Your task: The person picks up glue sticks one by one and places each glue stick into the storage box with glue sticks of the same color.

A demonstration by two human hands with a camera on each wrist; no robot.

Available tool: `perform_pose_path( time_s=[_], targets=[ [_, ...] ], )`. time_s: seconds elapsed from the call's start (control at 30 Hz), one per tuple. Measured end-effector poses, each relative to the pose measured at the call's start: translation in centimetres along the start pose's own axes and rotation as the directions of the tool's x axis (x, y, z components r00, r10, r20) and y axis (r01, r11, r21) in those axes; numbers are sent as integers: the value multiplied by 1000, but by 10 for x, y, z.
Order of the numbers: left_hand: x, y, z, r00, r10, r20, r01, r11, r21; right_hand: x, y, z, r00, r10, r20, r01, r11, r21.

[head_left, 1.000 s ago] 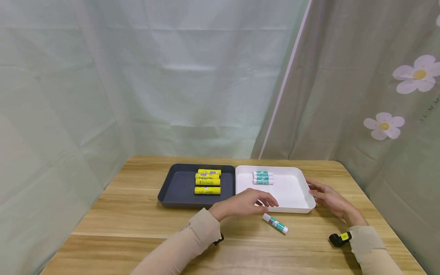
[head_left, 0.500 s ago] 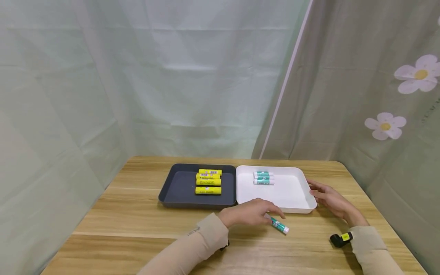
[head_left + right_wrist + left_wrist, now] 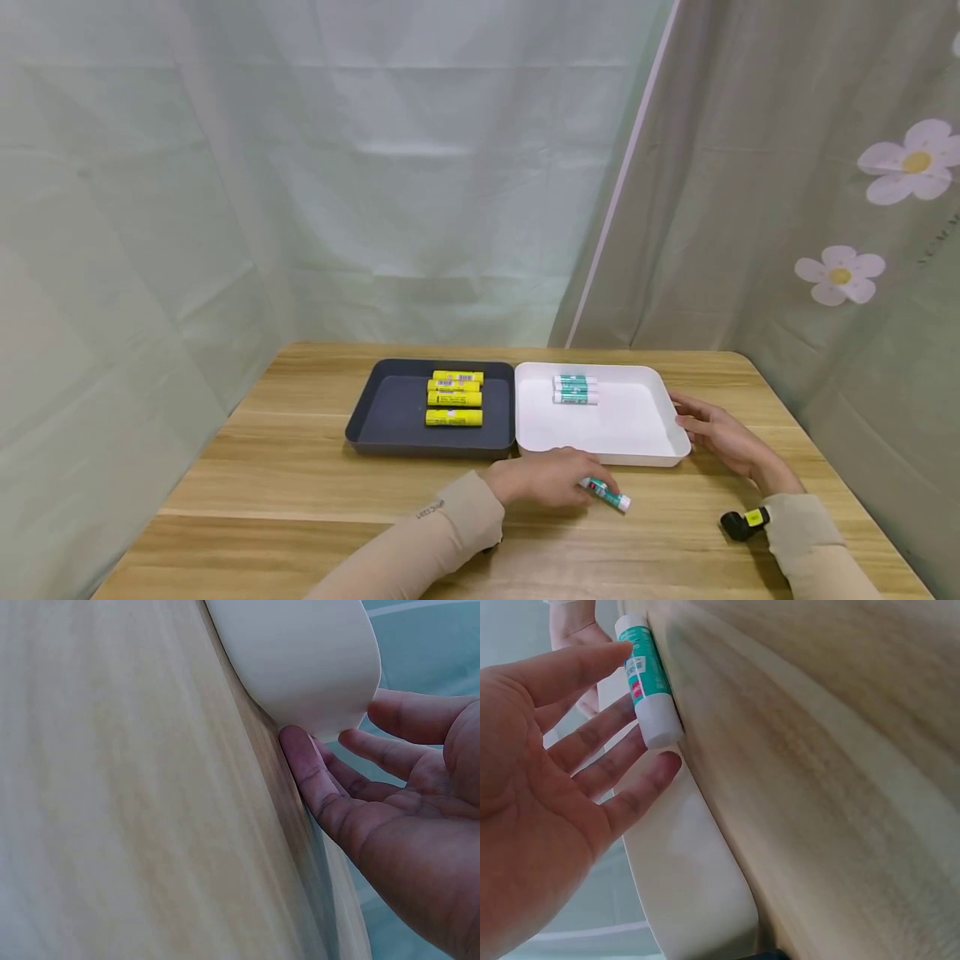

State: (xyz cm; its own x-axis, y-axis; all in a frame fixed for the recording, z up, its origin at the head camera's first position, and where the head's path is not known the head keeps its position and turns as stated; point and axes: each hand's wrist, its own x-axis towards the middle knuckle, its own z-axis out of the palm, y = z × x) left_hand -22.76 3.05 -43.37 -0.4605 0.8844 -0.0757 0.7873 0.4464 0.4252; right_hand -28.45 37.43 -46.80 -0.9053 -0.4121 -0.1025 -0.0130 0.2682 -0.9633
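A green-and-white glue stick (image 3: 613, 498) lies at a slant on the table, in front of the white tray (image 3: 600, 458). My left hand (image 3: 551, 477) is over its left end. In the left wrist view the thumb tip overlaps the label of the glue stick (image 3: 646, 671), and the spread fingers reach down behind it and beside its white end. My right hand (image 3: 731, 442) is at the tray's right side. In the right wrist view, its fingertips (image 3: 296, 742) rest right at the corner of the white tray (image 3: 307, 660), fingers loosely extended.
Inside the white tray lie several green-and-white glue sticks (image 3: 575, 390) side by side. A dark grey tray (image 3: 390, 417) stands against its left side, holding several yellow glue sticks (image 3: 454, 399). Curtains (image 3: 420, 208) hang behind the wooden table (image 3: 300, 475).
My left hand has come down and slightly right, from above the white tray's front edge to the glue stick on the table. The right hand stays at the tray's side.
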Motion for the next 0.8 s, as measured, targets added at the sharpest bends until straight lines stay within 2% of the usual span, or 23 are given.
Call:
perform_pose_path(
  time_s=[0.23,0.8],
  targets=[
    [1,2,2,1000,-24,6,24,1000,0,0,0,0,1000,-2,-1,2,1000,-4],
    [4,4,9,999,-19,-28,19,1000,-6,1,0,0,1000,16,-7,-16,1000,-21]
  ],
)
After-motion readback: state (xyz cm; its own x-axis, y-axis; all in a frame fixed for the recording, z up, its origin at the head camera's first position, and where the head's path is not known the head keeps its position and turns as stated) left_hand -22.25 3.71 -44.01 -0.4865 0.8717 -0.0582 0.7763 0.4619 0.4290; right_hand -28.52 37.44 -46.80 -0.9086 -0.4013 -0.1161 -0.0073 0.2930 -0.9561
